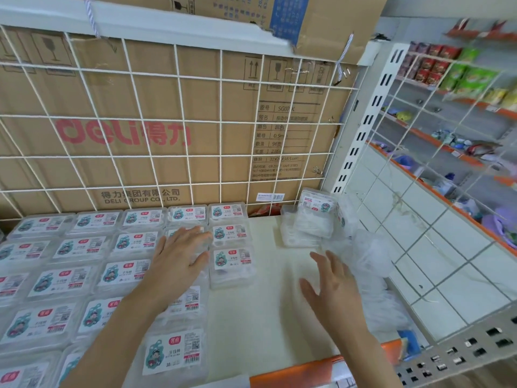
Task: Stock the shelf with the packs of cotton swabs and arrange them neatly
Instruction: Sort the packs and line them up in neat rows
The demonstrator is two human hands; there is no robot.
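Note:
Several clear plastic packs with white, teal and red labels lie flat in rows on the left half of the cream shelf [260, 317]. My left hand [179, 256] lies flat with straight fingers on a pack in the fourth column, beside a labelled pack [232, 259] of the rightmost column. My right hand [330, 287] hovers open over the bare shelf surface, fingers spread, holding nothing. A loose pile of packs [310, 219] leans at the back right corner, next to a crumpled clear plastic bag [366, 259].
A white wire grid [221, 119] backs the shelf, with a large brown cardboard box [167, 152] behind it. An orange strip [307, 371] edges the shelf front. White perforated uprights [372, 113] stand right, with a tiled floor and other stocked shelves [453, 77] beyond.

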